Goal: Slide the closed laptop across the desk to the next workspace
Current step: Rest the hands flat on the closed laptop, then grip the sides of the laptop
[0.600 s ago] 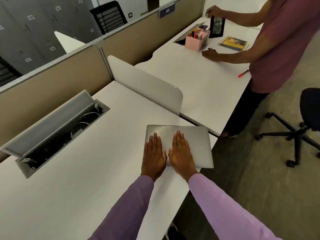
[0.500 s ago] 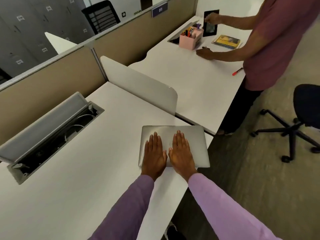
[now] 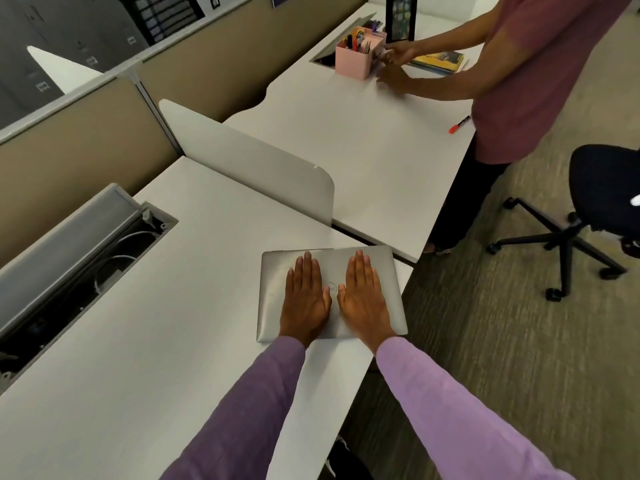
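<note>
A closed silver laptop lies flat at the right front corner of the white desk, its far edge close to the gap before the neighbouring desk. My left hand and my right hand both rest palm down on its lid, fingers straight and pointing away from me. A small gap between the hands shows the lid's logo. Neither hand curls around an edge. Purple sleeves cover both my forearms.
A low white divider stands between the two desks, left of the laptop's far edge. An open cable tray sits at left. At the far desk a person handles a pink organiser; a red marker lies near them. A black office chair stands at right.
My hands have spread apart on the lid, showing the logo between them. The laptop stays at the desk corner. The other person's hands have moved to the pink organiser.
</note>
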The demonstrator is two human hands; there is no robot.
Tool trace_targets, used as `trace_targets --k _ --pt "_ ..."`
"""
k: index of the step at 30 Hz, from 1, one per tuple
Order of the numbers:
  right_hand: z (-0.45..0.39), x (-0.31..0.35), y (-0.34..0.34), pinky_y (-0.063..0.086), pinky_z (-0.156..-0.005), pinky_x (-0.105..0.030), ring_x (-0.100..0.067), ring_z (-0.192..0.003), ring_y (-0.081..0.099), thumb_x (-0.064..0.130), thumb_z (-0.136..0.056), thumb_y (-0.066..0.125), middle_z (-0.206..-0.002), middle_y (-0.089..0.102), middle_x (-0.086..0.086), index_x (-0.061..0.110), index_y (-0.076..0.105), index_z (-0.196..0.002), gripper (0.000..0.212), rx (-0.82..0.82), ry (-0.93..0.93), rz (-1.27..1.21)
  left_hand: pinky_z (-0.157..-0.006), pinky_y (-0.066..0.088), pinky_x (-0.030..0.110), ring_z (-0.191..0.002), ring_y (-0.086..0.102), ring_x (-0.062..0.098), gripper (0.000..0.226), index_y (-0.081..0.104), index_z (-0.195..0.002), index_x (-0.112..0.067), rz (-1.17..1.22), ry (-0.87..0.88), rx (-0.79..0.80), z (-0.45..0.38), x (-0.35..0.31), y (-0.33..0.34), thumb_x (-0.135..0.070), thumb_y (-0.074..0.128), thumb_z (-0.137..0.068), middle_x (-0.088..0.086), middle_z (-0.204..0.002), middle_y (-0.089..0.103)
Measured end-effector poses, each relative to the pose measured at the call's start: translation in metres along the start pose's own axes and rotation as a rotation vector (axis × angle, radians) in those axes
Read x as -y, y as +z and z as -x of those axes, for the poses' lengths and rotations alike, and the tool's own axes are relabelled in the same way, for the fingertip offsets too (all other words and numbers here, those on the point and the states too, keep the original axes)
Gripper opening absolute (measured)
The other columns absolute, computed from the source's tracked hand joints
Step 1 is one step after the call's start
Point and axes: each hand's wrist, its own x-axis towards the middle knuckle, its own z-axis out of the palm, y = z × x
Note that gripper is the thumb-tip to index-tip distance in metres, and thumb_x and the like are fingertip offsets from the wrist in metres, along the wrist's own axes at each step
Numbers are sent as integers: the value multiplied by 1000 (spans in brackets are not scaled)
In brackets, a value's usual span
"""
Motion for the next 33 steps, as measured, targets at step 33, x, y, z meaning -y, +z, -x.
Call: trace_targets --k 33 --pt "-1 -53 4 52 -81 -44 -30 -104 53 71 -92 16 -129 50 -18 6 24 -154 90 -65 326 -47 -85 44 45 -112 48 35 96 21 -159 -19 -141 -497 -14 -2 51 6 -81 22 -87 18 -134 46"
